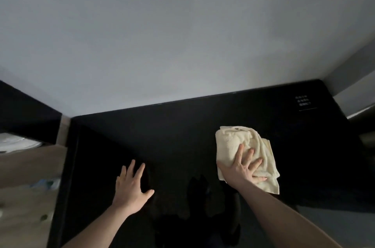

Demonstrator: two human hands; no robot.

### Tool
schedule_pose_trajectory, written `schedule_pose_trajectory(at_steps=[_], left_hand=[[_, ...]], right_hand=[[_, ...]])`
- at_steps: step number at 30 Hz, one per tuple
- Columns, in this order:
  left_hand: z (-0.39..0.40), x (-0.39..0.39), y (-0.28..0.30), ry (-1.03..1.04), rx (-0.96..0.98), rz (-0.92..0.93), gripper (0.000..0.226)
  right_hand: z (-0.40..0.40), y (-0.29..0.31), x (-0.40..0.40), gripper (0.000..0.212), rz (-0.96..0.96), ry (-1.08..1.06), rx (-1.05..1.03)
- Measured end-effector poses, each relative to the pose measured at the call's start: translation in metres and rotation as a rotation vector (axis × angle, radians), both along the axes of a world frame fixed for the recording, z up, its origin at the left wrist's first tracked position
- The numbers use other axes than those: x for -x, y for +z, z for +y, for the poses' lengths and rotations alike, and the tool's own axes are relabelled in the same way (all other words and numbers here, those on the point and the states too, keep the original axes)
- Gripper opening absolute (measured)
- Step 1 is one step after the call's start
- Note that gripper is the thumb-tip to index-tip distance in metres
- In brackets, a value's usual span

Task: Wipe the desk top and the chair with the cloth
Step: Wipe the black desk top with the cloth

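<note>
A glossy black desk top (172,136) fills the lower half of the view and meets a pale wall at its far edge. A cream cloth (233,140), crumpled and folded, lies on the right part of the desk. My right hand (242,168) presses flat on the cloth's near half, fingers spread. My left hand (130,184) rests flat on the bare desk to the left, fingers apart, holding nothing. The chair is not in view.
A small white printed label (303,100) sits at the desk's far right corner. Left of the desk is a wooden surface (26,166) with white folded items (16,143) and a blurred blue-white object (46,183). The pale wall (182,34) rises behind the desk.
</note>
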State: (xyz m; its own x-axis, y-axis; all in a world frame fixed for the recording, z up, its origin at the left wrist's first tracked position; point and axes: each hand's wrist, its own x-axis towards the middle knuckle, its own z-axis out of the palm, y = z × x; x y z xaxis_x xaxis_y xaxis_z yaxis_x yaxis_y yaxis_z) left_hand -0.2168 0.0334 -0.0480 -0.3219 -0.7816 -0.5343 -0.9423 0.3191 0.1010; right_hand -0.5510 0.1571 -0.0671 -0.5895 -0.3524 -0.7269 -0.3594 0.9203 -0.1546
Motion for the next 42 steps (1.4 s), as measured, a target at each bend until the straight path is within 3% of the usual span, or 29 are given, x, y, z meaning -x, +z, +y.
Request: schedule_pose_trajectory(at_steps=[6,11,21,27,29,32,35,37,39,42], left_hand=[[-0.025,-0.168,0.002,0.337,-0.010,-0.082,0.117],[-0.021,-0.256,-0.011,0.366,-0.073,-0.005,0.132],[-0.020,-0.265,-0.014,0.296,0.005,0.041,0.122],[-0.025,-0.272,-0.017,0.308,-0.020,0.077,0.123],[-0.032,-0.274,-0.014,0.299,-0.037,0.096,0.126],[-0.043,-0.271,-0.004,0.257,-0.003,0.227,0.126],[-0.062,-0.256,0.001,0.119,0.199,0.351,0.119],[-0.077,-0.234,0.005,0.034,0.234,0.400,0.108],[-0.091,-0.207,0.006,-0.052,0.203,0.398,0.102],[-0.103,-0.177,0.001,-0.051,-0.017,0.163,0.108]], right_hand=[[-0.062,-0.001,-0.115,0.116,-0.005,0.136,0.024],[-0.114,-0.005,-0.208,0.115,-0.017,0.218,0.052],[-0.187,-0.004,-0.345,0.111,-0.040,0.356,0.101],[-0.199,0.011,-0.411,0.105,-0.257,0.599,0.194],[-0.195,0.019,-0.412,0.095,-0.363,0.615,0.244],[-0.179,0.034,-0.377,0.075,-0.468,0.433,0.365],[-0.132,0.038,-0.327,0.063,-0.320,0.363,0.501],[-0.088,0.028,-0.297,0.065,-0.188,0.368,0.481],[-0.039,0.016,-0.275,0.073,-0.064,0.387,0.365],[0.026,0.000,-0.258,0.088,0.010,0.390,0.180]])
